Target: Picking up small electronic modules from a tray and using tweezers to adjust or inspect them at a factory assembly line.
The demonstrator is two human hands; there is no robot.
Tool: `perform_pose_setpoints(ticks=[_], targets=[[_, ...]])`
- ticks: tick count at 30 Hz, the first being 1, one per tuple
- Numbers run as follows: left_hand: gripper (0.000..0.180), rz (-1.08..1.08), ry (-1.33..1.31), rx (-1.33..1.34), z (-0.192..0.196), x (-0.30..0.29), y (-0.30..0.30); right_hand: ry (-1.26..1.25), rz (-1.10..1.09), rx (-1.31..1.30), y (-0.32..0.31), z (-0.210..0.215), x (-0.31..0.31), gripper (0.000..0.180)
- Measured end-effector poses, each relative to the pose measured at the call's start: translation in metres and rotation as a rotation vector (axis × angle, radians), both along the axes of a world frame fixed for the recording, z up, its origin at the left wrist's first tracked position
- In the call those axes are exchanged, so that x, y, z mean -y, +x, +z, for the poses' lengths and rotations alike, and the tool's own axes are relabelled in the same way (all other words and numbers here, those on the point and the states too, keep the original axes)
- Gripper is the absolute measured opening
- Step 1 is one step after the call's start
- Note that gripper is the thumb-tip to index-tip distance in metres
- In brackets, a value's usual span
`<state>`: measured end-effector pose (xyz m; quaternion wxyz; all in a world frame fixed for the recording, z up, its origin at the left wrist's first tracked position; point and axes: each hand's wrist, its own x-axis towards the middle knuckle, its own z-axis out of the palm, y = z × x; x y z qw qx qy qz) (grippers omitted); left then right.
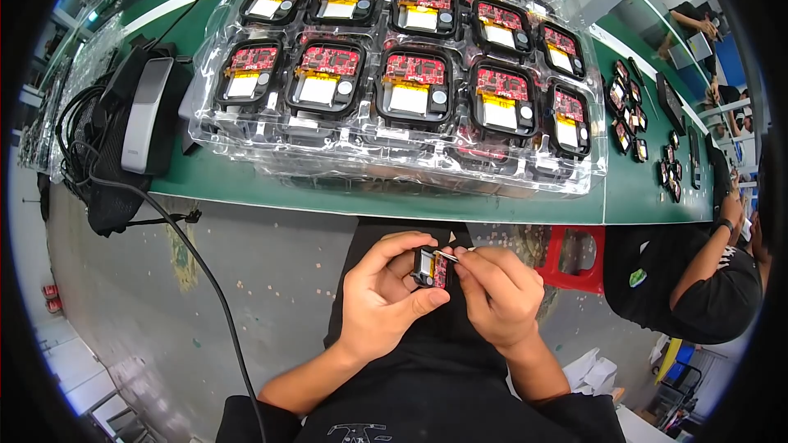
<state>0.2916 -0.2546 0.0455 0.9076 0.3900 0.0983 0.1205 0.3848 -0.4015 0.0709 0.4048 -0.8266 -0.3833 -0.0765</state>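
Over my lap, my left hand [379, 295] grips a small black device housing [430, 268] by its edges, its open side showing a red circuit board and a pale battery. My right hand [501, 291] pinches a thin metal tool [446, 256], which looks like tweezers, with its tip at the board's upper edge. Exactly what the tip touches is too small to make out. In front of me, stacked clear plastic trays [328, 150] hold rows of similar black housings [414, 89] with red boards, white batteries and round silver parts.
The trays stand on a green table [394, 206]. A grey-and-black box [148, 115] and coiled black cables [80, 119] lie at the left; one cable [215, 287] hangs down beside me. More housings [628, 107] lie at the right, near a red stool [572, 258] and a seated person [698, 279].
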Motion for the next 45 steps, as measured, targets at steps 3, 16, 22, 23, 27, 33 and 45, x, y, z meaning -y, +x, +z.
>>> perform_pose_setpoints(ticks=[3,16,22,23,27,33,45], targets=[[0.058,0.005,-0.003,-0.028,0.003,0.000,0.000,-0.021,-0.015,0.070,-0.003,-0.004,0.000,0.027],[0.056,0.038,0.089,-0.085,0.005,0.001,0.001,-0.041,-0.036,0.133,-0.007,-0.010,0.000,0.028],[0.058,0.046,0.049,-0.091,0.007,0.004,0.002,-0.025,-0.041,0.043,-0.008,-0.004,-0.001,0.025],[0.058,0.047,0.049,-0.092,0.007,0.004,0.003,-0.014,-0.042,0.023,-0.007,-0.002,0.000,0.022],[0.057,0.047,0.077,-0.029,0.004,0.004,0.006,0.008,-0.041,-0.004,-0.005,0.001,0.002,0.022],[0.057,0.023,0.055,-0.050,0.001,0.007,0.004,0.016,-0.007,-0.015,-0.004,-0.008,0.005,0.027],[0.058,0.080,0.094,-0.060,0.005,0.009,0.003,-0.101,-0.057,0.103,-0.004,0.003,0.003,0.027]])
